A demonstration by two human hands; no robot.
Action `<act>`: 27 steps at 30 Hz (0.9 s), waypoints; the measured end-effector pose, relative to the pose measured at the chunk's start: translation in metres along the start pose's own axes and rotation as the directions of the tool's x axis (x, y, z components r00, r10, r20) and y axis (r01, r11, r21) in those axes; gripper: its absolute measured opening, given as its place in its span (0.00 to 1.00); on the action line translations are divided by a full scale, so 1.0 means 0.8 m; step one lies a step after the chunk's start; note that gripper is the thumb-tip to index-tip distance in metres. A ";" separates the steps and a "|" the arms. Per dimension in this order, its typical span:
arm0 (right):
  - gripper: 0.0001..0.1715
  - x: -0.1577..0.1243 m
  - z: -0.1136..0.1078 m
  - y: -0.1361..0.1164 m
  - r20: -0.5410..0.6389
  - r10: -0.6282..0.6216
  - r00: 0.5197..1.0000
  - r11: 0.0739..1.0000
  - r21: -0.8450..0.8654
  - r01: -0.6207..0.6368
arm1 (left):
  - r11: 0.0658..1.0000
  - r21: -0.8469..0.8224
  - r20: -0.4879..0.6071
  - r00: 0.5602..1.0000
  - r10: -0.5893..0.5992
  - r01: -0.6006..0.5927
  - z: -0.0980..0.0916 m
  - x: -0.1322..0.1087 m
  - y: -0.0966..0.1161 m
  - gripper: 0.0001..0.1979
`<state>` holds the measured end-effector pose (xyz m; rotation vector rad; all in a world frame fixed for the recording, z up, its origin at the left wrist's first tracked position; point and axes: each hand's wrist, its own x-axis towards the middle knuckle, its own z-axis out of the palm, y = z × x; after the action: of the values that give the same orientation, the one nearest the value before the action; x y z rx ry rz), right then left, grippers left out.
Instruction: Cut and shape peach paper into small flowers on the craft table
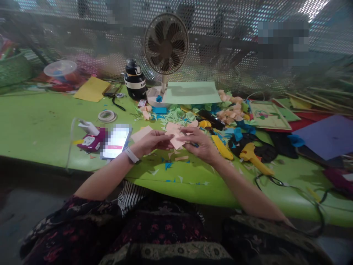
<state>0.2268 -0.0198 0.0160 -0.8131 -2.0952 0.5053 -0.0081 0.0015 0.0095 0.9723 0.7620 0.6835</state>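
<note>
Left hand: our left hand (pixel 150 142) comes in from the left, fingers pinched narrow on the left edge of the pink paper piece (pixel 176 140). There's a pale watch band (pixel 131 155) on that wrist.
Right hand: our right hand (pixel 200 143) closes in from the other side, thumb and fingertips nipped onto the right part of the same piece, knuckles up.
Where the paper is: right in front of us, between both hands, just over the desk (pixel 41 125) near its front edge. As far as we can tell it's lifted, not lying flat.
Which way it lies: it runs roughly left to right from one hand to the other, a bit tilted. Both hands are on it, so neither is nearer. More pink peeks out just behind it, and we can't tell if that's the same piece.
Material: thin matte craft paper, pale pink, straight-cut edges, looks floppy rather than stiff.
Under the hands: paper scraps (pixel 168 165), little blue and green triangles plus a pink strip, scattered on the smooth green top.
Left of us: a phone (pixel 116 141) face up, just beside a magenta gadget (pixel 91 141) with a white plug.
Right of us: a yellow-handled tool (pixel 222 147) just beside the right hand, and a yellow glue gun (pixel 253 156) a bit further out.
Further back: a small fan (pixel 166 44), a light green sheet (pixel 191 92), peach paper flowers (pixel 230 110), a dark bottle (pixel 134 80) and a tape roll (pixel 107 116).
</note>
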 end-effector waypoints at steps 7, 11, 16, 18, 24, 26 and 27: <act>0.14 -0.006 0.001 0.002 0.066 -0.162 0.985 0.944 -0.279 0.174 | 0.998 0.019 0.000 0.999 0.054 -0.054 -0.002 0.003 -0.004 0.15; 0.13 -0.008 0.003 0.002 0.064 -0.192 0.979 0.922 -0.329 0.202 | 0.991 0.089 0.023 0.995 0.098 -0.099 0.003 0.000 -0.003 0.16; 0.12 -0.007 0.007 0.003 0.034 -0.270 0.962 0.906 -0.330 0.266 | 0.992 0.080 -0.011 0.995 0.101 -0.100 0.008 -0.002 0.000 0.16; 0.13 -0.007 0.007 0.003 0.033 -0.265 0.964 0.909 -0.325 0.261 | 0.992 0.075 -0.013 0.995 0.103 -0.102 0.008 -0.002 0.000 0.16; 0.16 -0.008 0.010 0.008 0.136 -0.258 0.956 0.914 -0.287 0.288 | 0.990 0.088 -0.002 0.994 0.110 -0.109 0.005 0.000 -0.004 0.17; 0.17 -0.008 0.012 0.012 0.140 -0.271 0.952 0.912 -0.278 0.301 | 0.990 0.090 0.017 0.994 0.110 -0.111 0.003 0.001 -0.006 0.16; 0.17 -0.009 0.014 0.013 0.142 -0.274 0.951 0.913 -0.272 0.304 | 0.989 0.099 0.027 0.994 0.110 -0.112 0.002 0.001 -0.006 0.15</act>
<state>0.2251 -0.0181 -0.0006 -0.6294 -2.3686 0.0778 -0.0053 -0.0010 0.0055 1.1189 0.7328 0.7350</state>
